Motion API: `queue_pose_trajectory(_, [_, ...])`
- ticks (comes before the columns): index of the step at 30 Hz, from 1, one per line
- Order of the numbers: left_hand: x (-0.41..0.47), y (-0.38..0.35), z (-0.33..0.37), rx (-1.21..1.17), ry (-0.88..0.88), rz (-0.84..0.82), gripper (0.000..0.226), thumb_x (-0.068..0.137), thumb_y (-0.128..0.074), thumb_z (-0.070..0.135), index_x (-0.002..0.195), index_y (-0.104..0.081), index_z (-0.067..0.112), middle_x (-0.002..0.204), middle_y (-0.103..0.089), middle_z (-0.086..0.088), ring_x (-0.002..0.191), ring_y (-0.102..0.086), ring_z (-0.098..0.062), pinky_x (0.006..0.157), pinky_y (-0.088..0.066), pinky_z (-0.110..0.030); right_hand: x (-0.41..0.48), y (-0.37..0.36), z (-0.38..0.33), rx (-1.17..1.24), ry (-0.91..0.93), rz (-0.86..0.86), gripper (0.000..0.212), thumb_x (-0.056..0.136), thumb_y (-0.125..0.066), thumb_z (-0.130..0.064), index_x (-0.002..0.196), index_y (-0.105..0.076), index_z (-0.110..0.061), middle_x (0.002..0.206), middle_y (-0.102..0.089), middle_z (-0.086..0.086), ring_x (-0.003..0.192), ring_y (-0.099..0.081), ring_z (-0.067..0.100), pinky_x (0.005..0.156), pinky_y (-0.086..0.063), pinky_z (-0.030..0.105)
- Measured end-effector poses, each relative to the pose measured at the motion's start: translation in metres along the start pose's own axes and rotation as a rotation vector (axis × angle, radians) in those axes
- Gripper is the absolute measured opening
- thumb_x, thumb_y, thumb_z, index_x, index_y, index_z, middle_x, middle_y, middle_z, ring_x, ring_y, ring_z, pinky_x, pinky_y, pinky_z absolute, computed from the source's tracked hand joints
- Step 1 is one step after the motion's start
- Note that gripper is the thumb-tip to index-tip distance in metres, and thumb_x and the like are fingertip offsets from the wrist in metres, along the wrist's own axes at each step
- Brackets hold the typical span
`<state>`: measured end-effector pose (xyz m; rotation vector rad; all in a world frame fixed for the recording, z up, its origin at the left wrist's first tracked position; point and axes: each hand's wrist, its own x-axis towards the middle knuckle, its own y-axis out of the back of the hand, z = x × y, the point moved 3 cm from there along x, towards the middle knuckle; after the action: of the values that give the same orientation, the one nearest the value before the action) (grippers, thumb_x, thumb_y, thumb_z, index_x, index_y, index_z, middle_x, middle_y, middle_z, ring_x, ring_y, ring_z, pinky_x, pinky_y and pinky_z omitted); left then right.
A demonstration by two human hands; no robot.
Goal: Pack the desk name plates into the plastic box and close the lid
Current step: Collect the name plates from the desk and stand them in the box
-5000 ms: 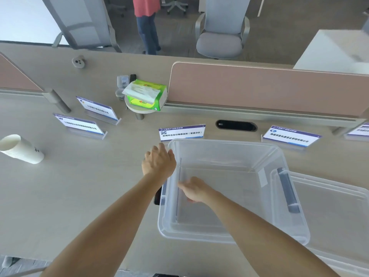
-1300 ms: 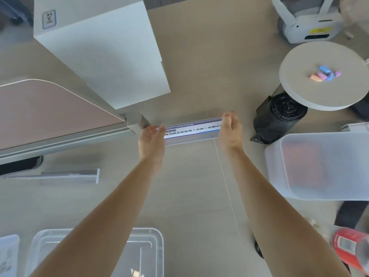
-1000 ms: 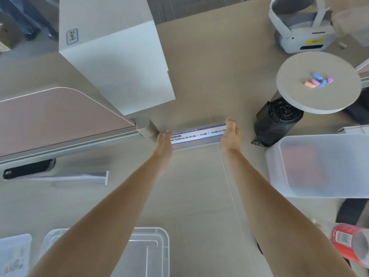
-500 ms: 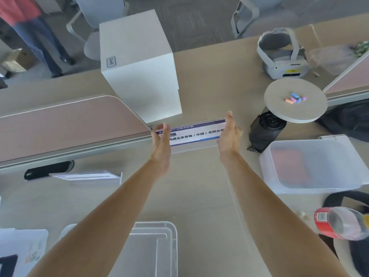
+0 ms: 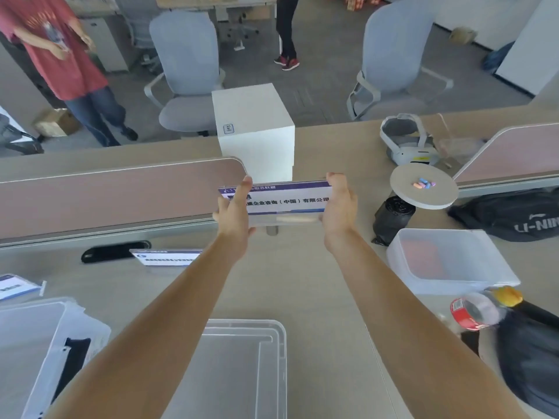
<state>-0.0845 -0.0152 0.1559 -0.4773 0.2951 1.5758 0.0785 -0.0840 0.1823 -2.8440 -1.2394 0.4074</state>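
The clear acrylic desk name plate with a white-and-blue printed paper insert [image 5: 284, 201] is looking glossy and smooth, its base see-through. The pale wood-grain desk top [image 5: 302, 282] is reading as matt laminate. The transparent plastic box [image 5: 27, 334] and the clear plastic lid [image 5: 242, 373] are showing smooth, faintly shiny surfaces, while the frosted white plastic tub [image 5: 447, 261] is looking cloudy and dull. The pinkish divider panel [image 5: 115, 195] is appearing cloth-covered and matt above a grey metal-looking rail [image 5: 90, 234]. The white cube box [image 5: 257, 128] is looking matt, the black bag [image 5: 508, 216] is showing woven cloth, and the black roll of bags [image 5: 390, 219] is glinting like thin plastic film.
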Motion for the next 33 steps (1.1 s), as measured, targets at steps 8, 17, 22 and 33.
queue_pose_trajectory(8, [-0.043, 0.066, 0.026, -0.001, -0.078, -0.059, 0.039, 0.076, -0.064, 0.052, 0.104, -0.054, 0.026, 0.104, -0.063, 0.002, 0.097, -0.062, -0.02, 0.088, -0.054, -0.045, -0.076, -0.021, -0.008, 0.003, -0.064, -0.226, 0.033, 0.092, -0.048, -0.051, 0.079, -0.059, -0.022, 0.065, -0.066, -0.009, 0.054, -0.064, 0.006, 0.047, -0.049, 0.02])
queue_pose_trajectory(17, [-0.087, 0.176, 0.028, -0.035, -0.059, -0.055, 0.075, 0.067, -0.073, 0.064, 0.127, -0.052, 0.024, 0.111, -0.055, 0.007, 0.113, -0.055, -0.024, 0.092, -0.053, -0.047, -0.151, -0.08, 0.003, -0.182, -0.024, -0.205, 0.036, 0.082, -0.054, -0.051, 0.086, -0.055, -0.015, 0.082, -0.049, 0.001, 0.074, -0.044, 0.02, 0.067, -0.038, 0.034])
queue_pose_trajectory(22, [-0.114, 0.265, 0.035, 0.246, -0.216, -0.124, 0.049, 0.069, -0.074, 0.066, 0.097, -0.074, 0.026, 0.101, -0.074, 0.006, 0.088, -0.066, -0.011, 0.08, -0.045, -0.025, -0.195, -0.119, 0.003, -0.266, -0.008, -0.284, 0.031, 0.078, -0.056, -0.051, 0.081, -0.052, -0.021, 0.074, -0.053, 0.001, 0.069, -0.047, 0.022, 0.067, -0.036, 0.034])
queue_pose_trajectory(33, [-0.166, 0.362, 0.046, 1.167, -0.451, -0.102, 0.02, 0.077, -0.079, 0.034, 0.093, -0.067, 0.03, 0.076, -0.065, 0.012, 0.067, -0.061, -0.006, 0.054, -0.045, -0.018, -0.284, -0.216, 0.032, -0.512, 0.083, -0.548, 0.038, 0.073, -0.059, -0.052, 0.069, -0.056, -0.014, 0.06, -0.062, 0.0, 0.054, -0.058, 0.021, 0.057, -0.044, 0.027])
